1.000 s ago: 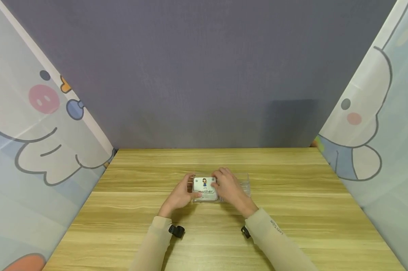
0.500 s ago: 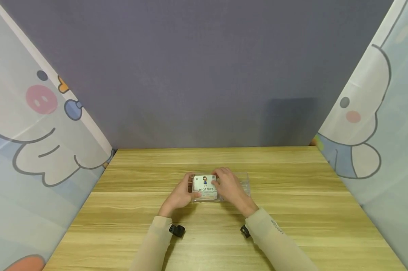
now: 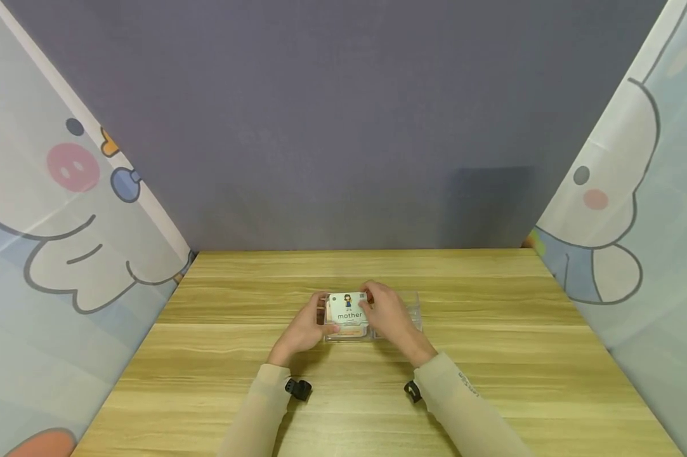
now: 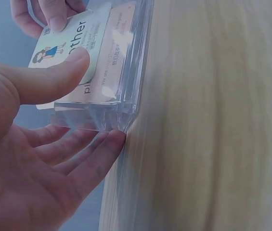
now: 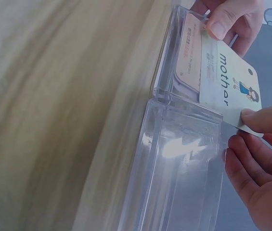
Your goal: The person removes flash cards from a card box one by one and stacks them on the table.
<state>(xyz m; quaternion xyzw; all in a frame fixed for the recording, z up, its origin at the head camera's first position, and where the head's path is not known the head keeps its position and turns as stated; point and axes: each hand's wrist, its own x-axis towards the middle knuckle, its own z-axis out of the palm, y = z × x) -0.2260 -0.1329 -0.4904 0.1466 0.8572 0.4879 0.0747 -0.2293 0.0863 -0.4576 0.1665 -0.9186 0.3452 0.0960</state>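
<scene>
Behind everything we saw the grey backdrop (image 3: pixel 343 127), and before it the wooden desk (image 3: pixel 491 304), on which lay the clear plastic case (image 5: pixel 186 168) with two sections side by side. At its left end we saw the left hand's grip (image 3: pixel 304 329) holding the case, thumb over the top and fingers against the outer wall, while the right hand's grip (image 3: pixel 389 315) was narrow, pinching the "mother" card (image 3: pixel 347 309) by its right edge. We found that card tilted up from the left section, partly over a peach card (image 5: pixel 187 57).
</scene>
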